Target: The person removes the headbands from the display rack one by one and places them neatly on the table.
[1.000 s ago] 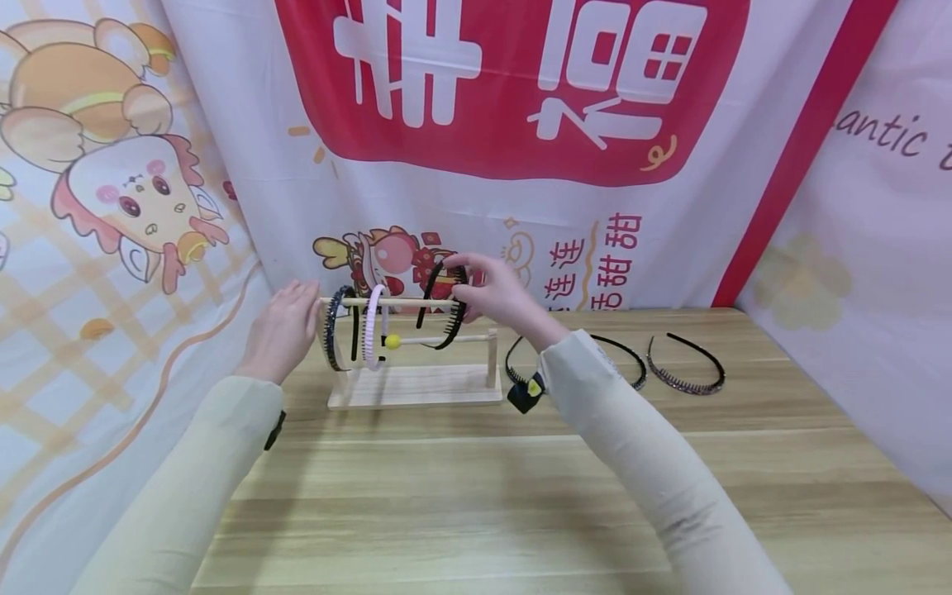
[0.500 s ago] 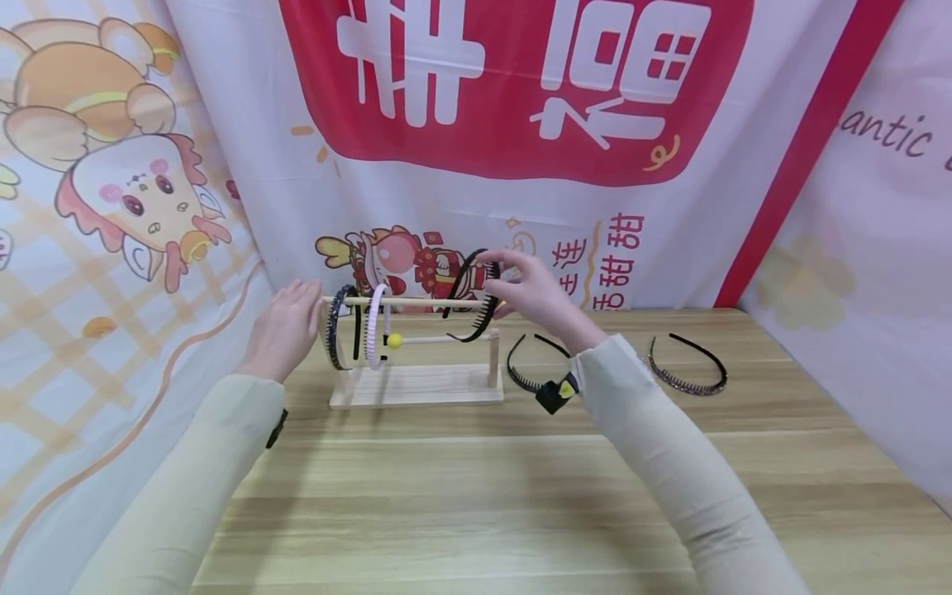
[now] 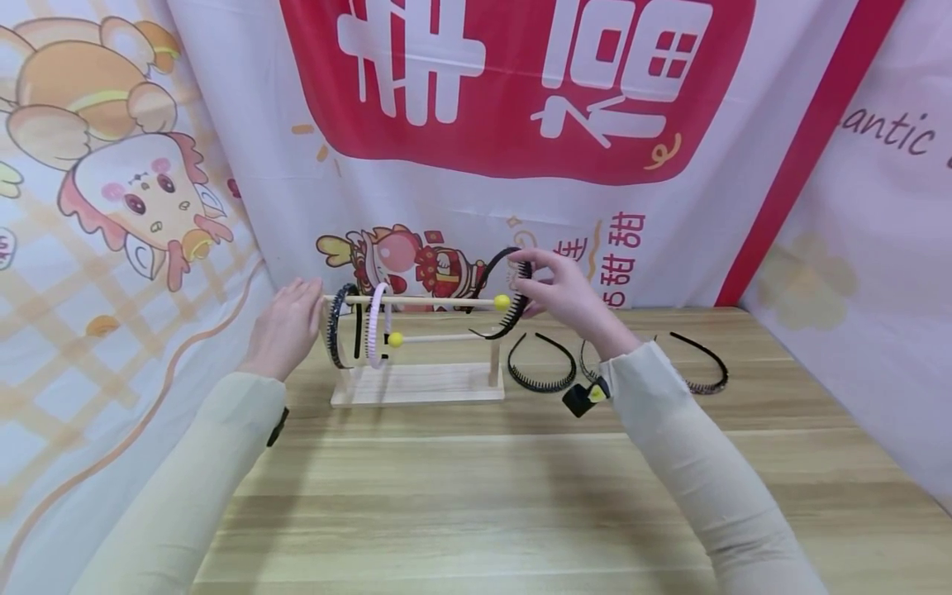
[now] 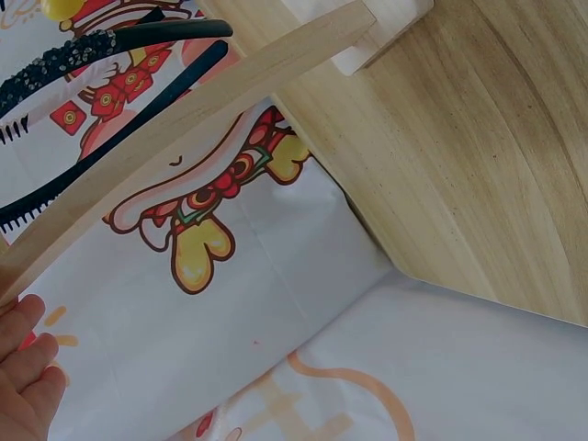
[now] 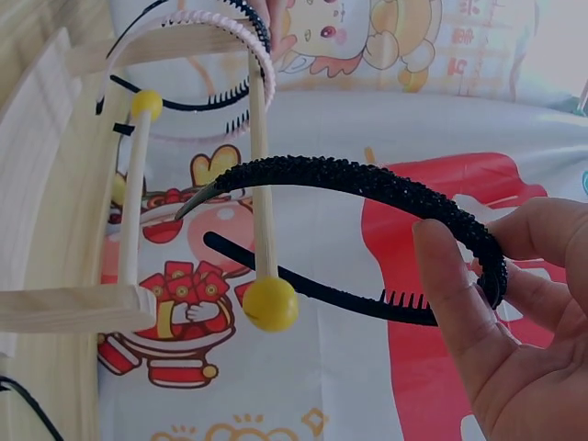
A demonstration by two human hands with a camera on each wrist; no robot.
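Note:
My right hand (image 3: 568, 293) pinches a black toothed headband (image 5: 358, 175) between thumb and fingers. In the right wrist view its two arms straddle the upper rod of the wooden headband stand (image 3: 416, 388), near the yellow ball (image 5: 269, 305) on the rod's end. Dark beads cover one arm. My left hand (image 3: 283, 326) holds the top of the stand's left post, its fingertips showing beside the post in the left wrist view; its thumb is hidden. A dark beaded headband (image 3: 332, 335) and a pink headband (image 3: 374, 330) hang on the upper rod.
A black headband (image 3: 543, 387) lies on the wooden table (image 3: 461, 496) right of the stand. Others lie farther right, including one dark headband (image 3: 706, 387) partly covered by my right sleeve. A printed cloth (image 3: 654, 207) hangs behind; another covers the left side.
My right hand has moved right along the upper rod with the black headband, from well inside the rod to its ball end. The left hand has stayed on the post.

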